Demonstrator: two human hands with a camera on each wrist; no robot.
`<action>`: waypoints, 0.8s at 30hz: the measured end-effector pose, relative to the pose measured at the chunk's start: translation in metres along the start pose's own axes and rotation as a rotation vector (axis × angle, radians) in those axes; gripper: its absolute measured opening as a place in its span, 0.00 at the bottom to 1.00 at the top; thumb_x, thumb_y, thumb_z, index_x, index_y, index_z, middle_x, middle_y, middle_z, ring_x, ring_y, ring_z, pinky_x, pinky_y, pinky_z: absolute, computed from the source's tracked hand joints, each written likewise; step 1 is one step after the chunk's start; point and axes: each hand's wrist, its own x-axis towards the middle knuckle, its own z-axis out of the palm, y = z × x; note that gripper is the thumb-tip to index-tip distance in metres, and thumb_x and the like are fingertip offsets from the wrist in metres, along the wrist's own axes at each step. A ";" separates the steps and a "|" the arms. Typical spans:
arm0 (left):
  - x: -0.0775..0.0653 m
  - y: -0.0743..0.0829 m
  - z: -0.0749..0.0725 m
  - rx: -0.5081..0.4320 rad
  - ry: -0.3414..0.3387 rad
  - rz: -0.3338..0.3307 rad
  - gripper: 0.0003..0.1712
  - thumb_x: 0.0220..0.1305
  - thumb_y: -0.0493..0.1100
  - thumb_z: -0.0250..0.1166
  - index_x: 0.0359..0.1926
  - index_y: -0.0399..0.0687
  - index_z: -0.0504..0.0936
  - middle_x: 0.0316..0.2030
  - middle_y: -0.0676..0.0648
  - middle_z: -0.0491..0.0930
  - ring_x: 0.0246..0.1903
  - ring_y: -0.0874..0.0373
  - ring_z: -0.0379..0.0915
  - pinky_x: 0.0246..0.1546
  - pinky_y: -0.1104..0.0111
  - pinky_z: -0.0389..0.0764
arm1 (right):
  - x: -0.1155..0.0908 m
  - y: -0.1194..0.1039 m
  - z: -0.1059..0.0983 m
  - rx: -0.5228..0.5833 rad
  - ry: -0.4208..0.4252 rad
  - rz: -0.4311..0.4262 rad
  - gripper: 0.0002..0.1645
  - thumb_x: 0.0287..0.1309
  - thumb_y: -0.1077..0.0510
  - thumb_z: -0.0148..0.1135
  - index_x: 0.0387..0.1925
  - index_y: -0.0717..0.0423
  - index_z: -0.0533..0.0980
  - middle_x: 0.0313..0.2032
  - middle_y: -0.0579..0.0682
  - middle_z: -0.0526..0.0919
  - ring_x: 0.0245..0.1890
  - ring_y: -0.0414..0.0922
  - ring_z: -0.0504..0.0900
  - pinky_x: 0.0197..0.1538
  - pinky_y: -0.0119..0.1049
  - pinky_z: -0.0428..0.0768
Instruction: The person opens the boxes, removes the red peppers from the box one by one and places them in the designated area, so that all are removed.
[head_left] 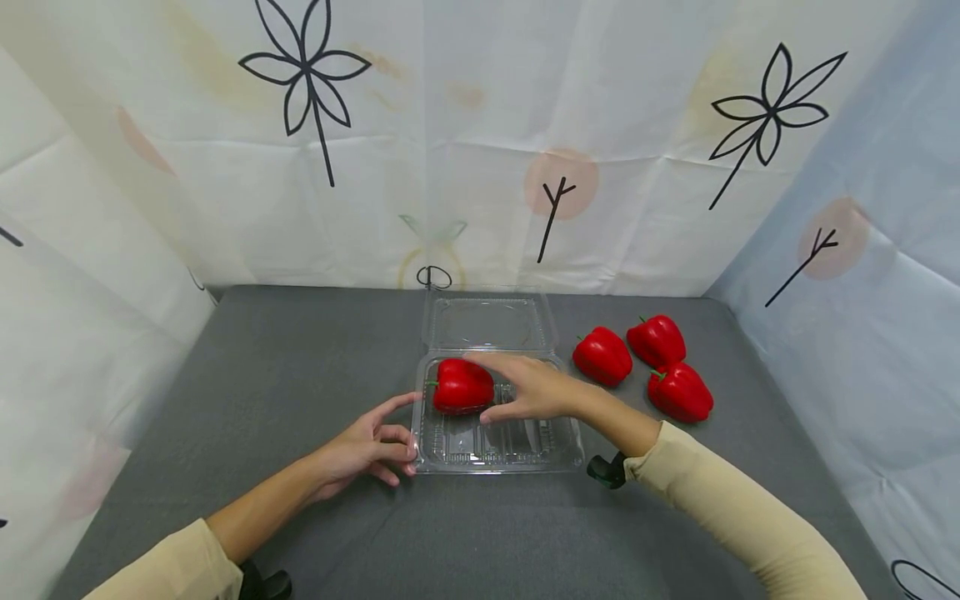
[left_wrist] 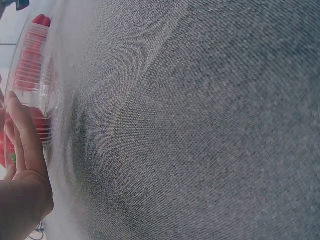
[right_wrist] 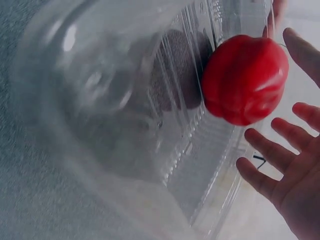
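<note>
A red bell pepper (head_left: 462, 387) lies on its side at the left of an open clear plastic clamshell box (head_left: 495, 462), stem pointing left. My right hand (head_left: 534, 388) is over the box just right of the pepper. In the right wrist view, the fingers of the right hand (right_wrist: 295, 165) are spread, with a gap between them and the bell pepper (right_wrist: 245, 80). Against the box's left edge rests my left hand (head_left: 367, 450). The left wrist view shows its fingers (left_wrist: 27, 135) fairly straight along the box wall; the thumb's contact is unclear.
Three more red bell peppers, one front right (head_left: 681, 393), one at the back (head_left: 657, 340) and one nearer the box (head_left: 603, 357), lie on the grey tabletop (head_left: 300, 367). The raised clear lid (head_left: 491, 323) is behind the box. Patterned white cloth (head_left: 480, 108) hangs behind and at both sides.
</note>
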 end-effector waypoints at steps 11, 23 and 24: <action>0.000 0.000 -0.001 -0.002 0.004 -0.015 0.49 0.63 0.38 0.68 0.77 0.57 0.50 0.38 0.43 0.81 0.35 0.50 0.83 0.34 0.60 0.84 | 0.012 -0.008 0.003 0.009 -0.011 0.001 0.46 0.59 0.51 0.71 0.74 0.50 0.61 0.71 0.49 0.66 0.70 0.48 0.65 0.68 0.49 0.67; 0.002 0.000 -0.001 -0.016 -0.001 -0.019 0.50 0.63 0.37 0.69 0.77 0.58 0.49 0.38 0.43 0.81 0.35 0.51 0.83 0.33 0.61 0.84 | 0.019 -0.008 0.005 -0.042 0.000 0.032 0.43 0.59 0.56 0.71 0.73 0.51 0.62 0.70 0.54 0.68 0.69 0.53 0.67 0.67 0.54 0.67; 0.002 0.000 -0.001 -0.016 -0.002 -0.022 0.50 0.63 0.37 0.69 0.77 0.58 0.49 0.38 0.43 0.81 0.35 0.51 0.83 0.34 0.61 0.84 | 0.019 -0.009 0.006 -0.047 -0.004 0.032 0.43 0.59 0.56 0.70 0.73 0.51 0.63 0.69 0.55 0.68 0.68 0.54 0.68 0.66 0.54 0.68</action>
